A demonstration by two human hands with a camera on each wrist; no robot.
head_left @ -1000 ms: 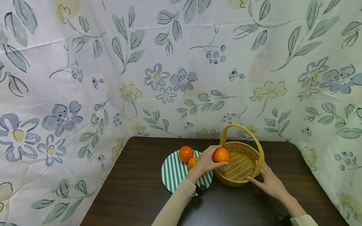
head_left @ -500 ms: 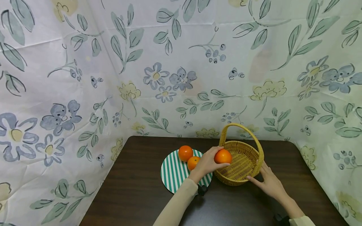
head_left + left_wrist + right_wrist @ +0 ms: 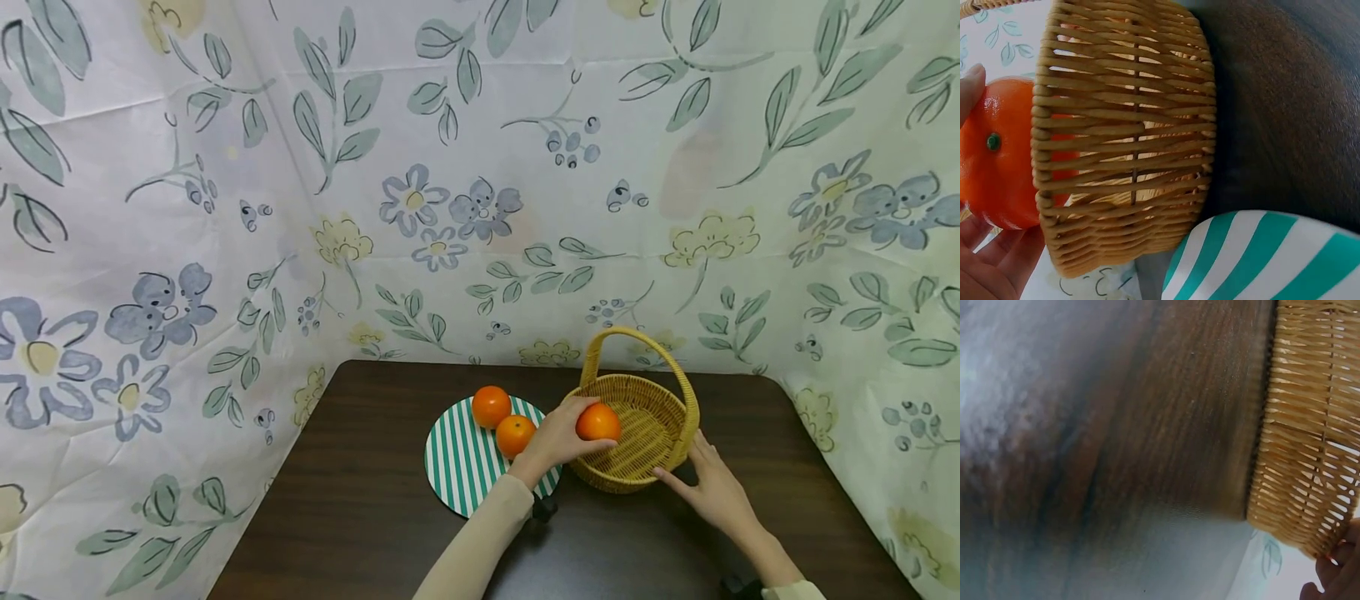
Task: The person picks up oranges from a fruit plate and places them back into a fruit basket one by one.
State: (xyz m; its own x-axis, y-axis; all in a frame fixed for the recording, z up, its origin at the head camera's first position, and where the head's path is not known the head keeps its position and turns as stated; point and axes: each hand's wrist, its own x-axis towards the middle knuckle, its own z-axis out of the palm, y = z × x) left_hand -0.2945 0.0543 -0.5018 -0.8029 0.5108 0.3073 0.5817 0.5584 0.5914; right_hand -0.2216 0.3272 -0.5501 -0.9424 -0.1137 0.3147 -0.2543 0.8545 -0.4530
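My left hand [image 3: 558,433] holds an orange [image 3: 598,422] between thumb and fingers, over the left rim of a yellow wicker basket [image 3: 637,479] with a tall arched handle. In the left wrist view, the orange [image 3: 997,150] shows a small green stem nub, and part of it lies behind the basket's woven wall [image 3: 1122,125]. My right hand [image 3: 716,487] grips the basket's right side near the foot of the handle, thumb toward the front. The right wrist view shows its fingers [image 3: 1329,572] at the basket's edge.
Left of the basket lies a round green-and-white striped mat [image 3: 457,458] bearing two more oranges, one behind [image 3: 491,407] and one in front [image 3: 514,436]. All stand on a dark brown table [image 3: 337,500]. A floral cloth [image 3: 450,208] hangs behind and at the sides.
My left hand has carried the orange a little right and down, further over the basket. The front orange on the mat shows more fully. My right hand keeps its place at the basket.
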